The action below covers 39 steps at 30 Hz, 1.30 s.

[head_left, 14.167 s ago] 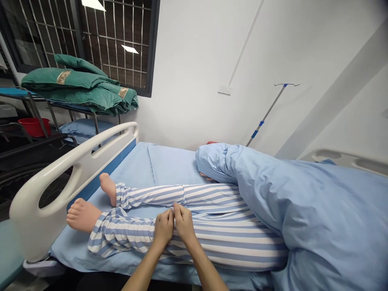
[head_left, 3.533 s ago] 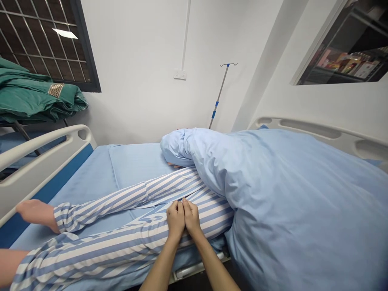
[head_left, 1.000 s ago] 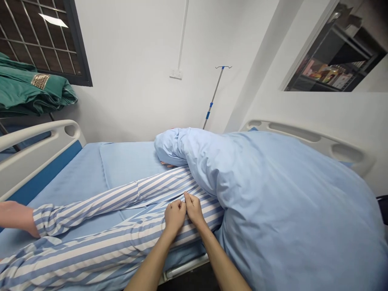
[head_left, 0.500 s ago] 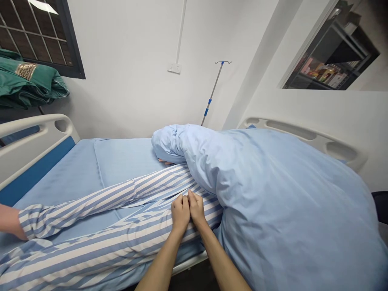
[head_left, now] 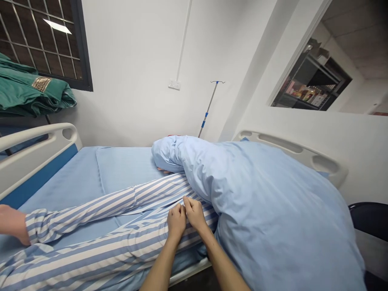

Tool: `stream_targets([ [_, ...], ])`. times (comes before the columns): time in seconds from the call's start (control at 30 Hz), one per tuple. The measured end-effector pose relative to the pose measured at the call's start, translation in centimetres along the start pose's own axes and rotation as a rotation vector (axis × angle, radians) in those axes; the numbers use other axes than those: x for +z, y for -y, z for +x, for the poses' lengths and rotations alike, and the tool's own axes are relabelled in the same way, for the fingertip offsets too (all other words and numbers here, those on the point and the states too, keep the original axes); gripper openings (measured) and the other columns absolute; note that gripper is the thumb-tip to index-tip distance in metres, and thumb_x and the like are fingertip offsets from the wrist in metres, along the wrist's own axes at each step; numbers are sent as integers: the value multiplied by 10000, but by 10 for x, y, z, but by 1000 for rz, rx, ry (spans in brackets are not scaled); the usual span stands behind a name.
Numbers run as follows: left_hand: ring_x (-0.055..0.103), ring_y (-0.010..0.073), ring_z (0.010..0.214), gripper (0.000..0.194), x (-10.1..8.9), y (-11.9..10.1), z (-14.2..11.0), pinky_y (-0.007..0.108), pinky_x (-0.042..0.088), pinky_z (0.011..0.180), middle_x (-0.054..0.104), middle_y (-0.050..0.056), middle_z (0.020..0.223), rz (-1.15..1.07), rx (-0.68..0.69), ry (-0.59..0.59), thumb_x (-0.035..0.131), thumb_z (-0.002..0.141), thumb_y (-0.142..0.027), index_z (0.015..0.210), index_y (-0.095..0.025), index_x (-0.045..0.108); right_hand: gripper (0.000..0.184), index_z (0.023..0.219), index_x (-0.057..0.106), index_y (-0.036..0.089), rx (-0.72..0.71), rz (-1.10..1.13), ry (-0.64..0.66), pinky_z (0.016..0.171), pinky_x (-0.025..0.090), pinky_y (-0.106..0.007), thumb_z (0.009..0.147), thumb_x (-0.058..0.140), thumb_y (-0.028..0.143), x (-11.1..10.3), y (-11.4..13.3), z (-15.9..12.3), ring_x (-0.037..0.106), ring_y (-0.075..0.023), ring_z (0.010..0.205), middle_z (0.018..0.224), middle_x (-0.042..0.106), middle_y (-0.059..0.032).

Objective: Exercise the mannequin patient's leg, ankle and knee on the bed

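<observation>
My left hand (head_left: 176, 220) is curled into a fist over the upper leg of blue-and-white striped trousers (head_left: 121, 244) on a figure lying in bed. Just to its right is my right hand (head_left: 194, 211), also closed, its thumb side up and a narrow gap between the two. The fingers of both hands curl out of sight, so whether they grip the cloth is hidden. A light blue quilt (head_left: 273, 210) is bunched over the figure's upper body, right of my hands. Part of a hand (head_left: 163, 170) shows under its edge, and a bare foot (head_left: 12, 224) shows at far left.
The bed has a blue sheet (head_left: 127, 161), a footboard (head_left: 39, 131) at left and a headboard (head_left: 327, 161) at right. An IV pole (head_left: 209, 109) stands by the wall. Green fabric (head_left: 36, 95) is heaped at upper left; a dark chair (head_left: 371, 220) stands at right.
My hands, pressed together before, are now slightly apart, with the right one a little higher. The camera view has tilted up somewhat. The quilt and legs look unchanged.
</observation>
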<state>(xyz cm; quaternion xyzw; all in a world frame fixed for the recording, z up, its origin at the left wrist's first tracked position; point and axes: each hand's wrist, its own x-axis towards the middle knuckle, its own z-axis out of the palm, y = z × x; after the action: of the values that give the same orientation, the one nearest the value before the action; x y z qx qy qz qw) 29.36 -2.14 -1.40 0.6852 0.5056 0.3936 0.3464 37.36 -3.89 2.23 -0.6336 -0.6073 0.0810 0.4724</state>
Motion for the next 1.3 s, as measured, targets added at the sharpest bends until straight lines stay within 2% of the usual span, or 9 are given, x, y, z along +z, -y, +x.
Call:
stream_targets([
  [0.3,387,113,571,265,-1,1,0,240,253,590,431,-23,531,-52,-2,10,331,796,-281,550,-191,370,443,503,349,176,100,3,-59,482,214,-232,872,336,422,21,-36,-6,307,-89,477,461,357,40],
  [0.4,351,102,550,277,-6,3,0,240,230,566,371,-40,513,-120,23,80,332,787,-294,530,-191,331,443,505,341,178,84,-14,-47,486,212,-233,876,329,421,21,-36,-8,309,-89,479,463,354,42],
  [0.5,337,92,519,295,-22,9,-1,236,219,538,336,-52,476,-149,44,171,387,752,-311,492,-187,324,440,506,322,179,72,-31,-56,488,207,-234,878,326,416,21,-34,-8,303,-88,480,464,334,46],
  [0.57,345,88,506,311,-42,17,-1,230,226,525,328,-56,458,-156,37,203,416,733,-326,470,-185,327,438,507,305,181,69,-40,-73,489,203,-237,877,329,414,21,-34,-7,297,-86,479,465,314,48],
  [0.67,347,87,487,334,-86,33,-2,226,244,511,325,-56,451,-169,-2,180,391,747,-368,472,-191,323,441,509,265,185,73,-52,-86,485,190,-239,873,332,425,23,-34,-8,287,-84,474,466,276,51],
  [0.9,345,85,460,402,-213,83,-15,222,287,513,353,-57,424,-213,-122,-79,430,740,-473,462,-188,372,443,515,265,188,62,-124,-73,488,188,-241,871,317,446,24,-31,-9,302,-91,472,467,279,47],
  [1.03,354,86,451,419,-271,110,-28,219,295,514,354,-56,406,-182,-160,-205,450,741,-478,449,-185,382,455,510,277,189,45,-174,-56,490,196,-238,867,310,468,25,-28,-10,313,-95,468,453,305,42],
  [1.17,346,83,452,414,-298,127,-38,213,292,506,346,-59,418,-180,-188,-306,446,752,-472,464,-186,361,448,516,287,191,33,-215,-34,501,205,-240,860,318,477,27,-28,-12,337,-107,483,459,334,34],
  [1.3,335,86,468,396,-295,144,-43,213,285,501,329,-58,441,-174,-182,-310,420,760,-467,487,-189,351,443,517,305,188,32,-255,-18,504,208,-243,858,322,471,29,-27,-12,345,-110,486,463,337,32],
])
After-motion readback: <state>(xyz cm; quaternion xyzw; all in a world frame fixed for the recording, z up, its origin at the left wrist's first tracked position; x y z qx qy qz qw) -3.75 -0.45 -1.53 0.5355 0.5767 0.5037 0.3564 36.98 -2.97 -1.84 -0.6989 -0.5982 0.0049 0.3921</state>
